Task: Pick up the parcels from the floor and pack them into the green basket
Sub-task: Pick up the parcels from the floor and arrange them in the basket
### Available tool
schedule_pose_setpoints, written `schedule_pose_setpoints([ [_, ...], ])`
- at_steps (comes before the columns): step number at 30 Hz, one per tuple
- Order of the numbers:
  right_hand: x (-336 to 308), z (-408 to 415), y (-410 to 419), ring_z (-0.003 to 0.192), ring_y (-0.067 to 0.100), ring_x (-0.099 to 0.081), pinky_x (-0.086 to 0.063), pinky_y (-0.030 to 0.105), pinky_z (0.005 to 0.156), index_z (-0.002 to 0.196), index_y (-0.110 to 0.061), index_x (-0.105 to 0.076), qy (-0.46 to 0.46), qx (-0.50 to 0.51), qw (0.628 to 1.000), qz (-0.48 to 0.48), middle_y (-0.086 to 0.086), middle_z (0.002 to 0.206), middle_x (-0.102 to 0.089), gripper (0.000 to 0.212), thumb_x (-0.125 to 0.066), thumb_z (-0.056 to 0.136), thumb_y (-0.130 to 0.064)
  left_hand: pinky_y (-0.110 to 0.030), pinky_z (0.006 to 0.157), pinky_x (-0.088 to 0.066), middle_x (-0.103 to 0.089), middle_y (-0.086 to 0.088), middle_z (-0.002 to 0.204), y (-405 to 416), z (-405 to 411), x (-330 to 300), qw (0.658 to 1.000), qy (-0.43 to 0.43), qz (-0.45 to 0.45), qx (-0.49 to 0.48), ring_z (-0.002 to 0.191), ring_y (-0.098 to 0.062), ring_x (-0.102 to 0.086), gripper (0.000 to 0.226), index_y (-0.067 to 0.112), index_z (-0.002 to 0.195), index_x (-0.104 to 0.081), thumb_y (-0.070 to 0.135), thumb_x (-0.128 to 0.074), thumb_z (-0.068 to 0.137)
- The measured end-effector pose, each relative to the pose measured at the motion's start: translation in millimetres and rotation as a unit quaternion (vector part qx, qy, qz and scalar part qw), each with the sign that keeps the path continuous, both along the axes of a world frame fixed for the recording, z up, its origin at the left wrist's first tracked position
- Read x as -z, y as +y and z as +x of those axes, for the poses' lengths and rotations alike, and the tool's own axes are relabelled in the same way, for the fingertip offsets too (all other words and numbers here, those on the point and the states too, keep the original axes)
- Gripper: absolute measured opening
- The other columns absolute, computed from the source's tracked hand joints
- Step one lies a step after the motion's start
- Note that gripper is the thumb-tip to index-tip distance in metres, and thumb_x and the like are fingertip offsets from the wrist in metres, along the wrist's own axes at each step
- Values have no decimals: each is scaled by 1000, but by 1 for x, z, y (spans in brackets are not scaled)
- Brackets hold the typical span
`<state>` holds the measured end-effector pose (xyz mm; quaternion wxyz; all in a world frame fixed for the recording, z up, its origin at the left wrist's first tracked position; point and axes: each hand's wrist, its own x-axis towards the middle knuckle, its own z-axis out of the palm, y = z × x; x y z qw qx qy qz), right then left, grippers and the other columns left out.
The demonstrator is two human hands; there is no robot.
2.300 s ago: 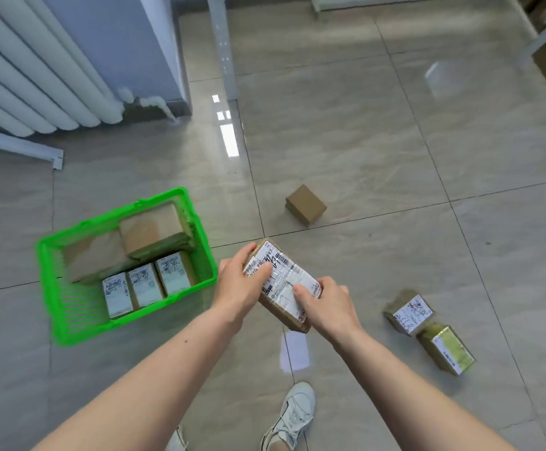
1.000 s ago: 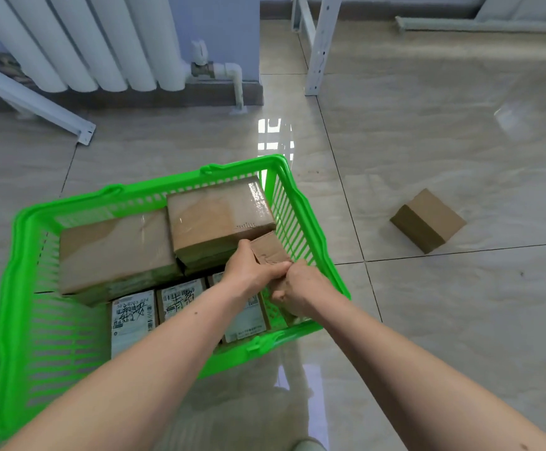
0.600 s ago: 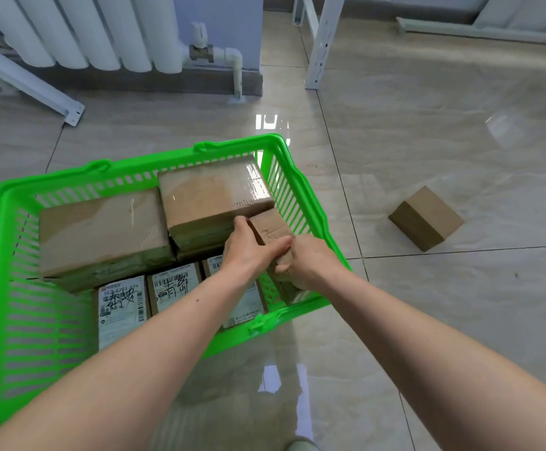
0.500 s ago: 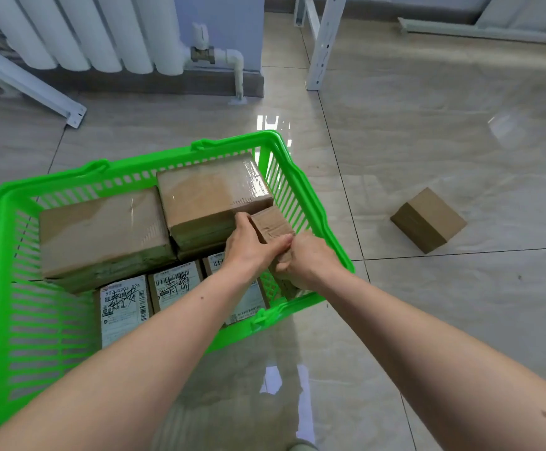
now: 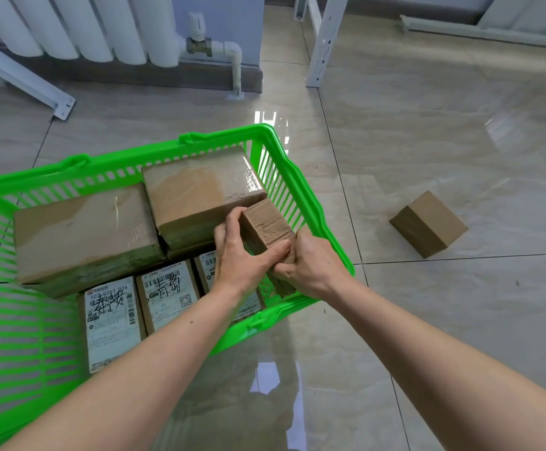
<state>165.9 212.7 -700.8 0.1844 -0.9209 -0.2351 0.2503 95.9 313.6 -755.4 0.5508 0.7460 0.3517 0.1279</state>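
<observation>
The green basket (image 5: 301, 196) stands on the floor in front of me. Inside lie two large brown parcels (image 5: 82, 236) (image 5: 200, 190) and a row of labelled parcels (image 5: 109, 320). A taped brown parcel (image 5: 266, 227) stands on edge in the basket's right near corner, against the mesh wall. My left hand (image 5: 242, 258) grips its left side. My right hand (image 5: 310, 265) grips its near end. Another small brown parcel (image 5: 428, 224) lies on the tiles to the right of the basket.
A white radiator (image 5: 69, 24) with a valve pipe (image 5: 236, 60) lines the wall at the back left. A white metal frame leg (image 5: 322, 40) stands behind the basket, another bar (image 5: 21, 76) at far left. Glossy tiles surround the basket.
I carried the parcel from over the floor to the basket and lowered it on edge into the right near corner. In the last half second both hands have barely moved.
</observation>
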Motion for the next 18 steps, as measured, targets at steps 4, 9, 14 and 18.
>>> schedule_pose_setpoints([
  [4, 7, -1, 9, 113, 37, -61, -50, 36, 83, 121, 3, -46, 33, -9, 997, -73, 20, 119, -63, 65, -77, 75, -31, -25, 102, -36, -38, -1, 123, 4, -2, 5, 998, 39, 32, 38, 116, -18, -48, 84, 29, 135, -37, 42, -83, 67],
  [9, 26, -2, 25, 122, 38, -56, -46, 42, 96, 145, 1, -13, 94, -25, 982, -161, 21, 132, -55, 76, -54, 87, -27, -37, 108, -36, -50, -11, 134, 11, 0, 20, 987, 127, 47, 87, 127, -29, -46, 72, 21, 140, -40, 50, -67, 81],
  [14, 38, -2, 30, 123, 39, -55, -46, 44, 98, 142, 4, -10, 112, -15, 978, -178, 25, 135, -53, 67, -48, 90, -17, -40, 111, -30, -47, -12, 142, 11, 0, 26, 966, 200, 106, 128, 133, -33, -35, 72, 17, 146, -34, 53, -55, 87],
  [18, 52, -3, 28, 119, 39, -57, -48, 41, 94, 141, 0, -10, 132, 4, 976, -173, 24, 130, -56, 69, -51, 89, -21, -38, 106, -37, -53, -10, 134, 11, -3, 27, 974, 181, 101, 93, 128, -30, -44, 67, 15, 135, -46, 48, -66, 81],
])
